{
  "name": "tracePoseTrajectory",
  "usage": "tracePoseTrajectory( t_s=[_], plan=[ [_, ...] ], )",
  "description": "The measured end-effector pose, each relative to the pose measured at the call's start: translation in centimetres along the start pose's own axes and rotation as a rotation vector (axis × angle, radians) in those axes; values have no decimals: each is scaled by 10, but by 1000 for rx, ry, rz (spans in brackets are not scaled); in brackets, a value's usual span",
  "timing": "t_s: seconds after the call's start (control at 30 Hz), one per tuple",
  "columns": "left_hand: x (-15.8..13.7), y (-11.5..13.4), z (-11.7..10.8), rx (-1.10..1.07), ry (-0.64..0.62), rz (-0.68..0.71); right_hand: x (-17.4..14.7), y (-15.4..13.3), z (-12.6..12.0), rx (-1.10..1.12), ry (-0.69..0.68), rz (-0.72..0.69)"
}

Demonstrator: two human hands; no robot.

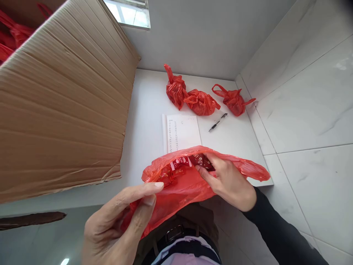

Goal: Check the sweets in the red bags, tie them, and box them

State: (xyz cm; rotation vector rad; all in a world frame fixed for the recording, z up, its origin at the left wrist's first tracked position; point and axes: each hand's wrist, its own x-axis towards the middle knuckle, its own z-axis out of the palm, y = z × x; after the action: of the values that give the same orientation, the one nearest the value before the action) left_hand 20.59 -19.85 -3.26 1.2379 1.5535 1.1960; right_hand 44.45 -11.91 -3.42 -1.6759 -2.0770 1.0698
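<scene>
A red plastic bag [176, 200] hangs open at the front edge of the white table, its mouth facing up. My left hand [121, 217] pinches the bag's rim on the left between thumb and fingers. Reaching into the mouth from the right, my right hand [228, 180] has its thumb and fingers around a dark red packet with a floral print [200, 160]. A red packet with white print [180, 162] lies beside it in the bag. More red printed packets [167, 173] show at the left of the opening. The bag's bottom is hidden.
Three knotted red bags [176, 90], [202, 103], [234, 101] sit along the back of the white table [146, 110]. A notebook with handwritten columns [184, 132] and a black pen [217, 122] lie before them. A large cardboard box [68, 99] stands left; tiled wall [311, 110] borders the right.
</scene>
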Motion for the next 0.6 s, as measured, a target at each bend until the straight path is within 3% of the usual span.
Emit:
tracePoseTrajectory(
  t_s=[0.07,0.17,0.33,0.47,0.6],
  plan=[
    [1,0,2,-13,-11,14,-5,-3,-2,-305,-32,-1],
    [2,1,3,0,-20,32,-7,-10,1,-499,-174,-76],
    [0,-2,2,-20,2,-15,10,-22,41,-532,-247,-233],
    [2,7,7,-32,23,-43,26,-25,85,-569,-144,-376],
    [3,20,9,-22,116,-163,32,-21,94,-526,-69,-423]
  ],
)
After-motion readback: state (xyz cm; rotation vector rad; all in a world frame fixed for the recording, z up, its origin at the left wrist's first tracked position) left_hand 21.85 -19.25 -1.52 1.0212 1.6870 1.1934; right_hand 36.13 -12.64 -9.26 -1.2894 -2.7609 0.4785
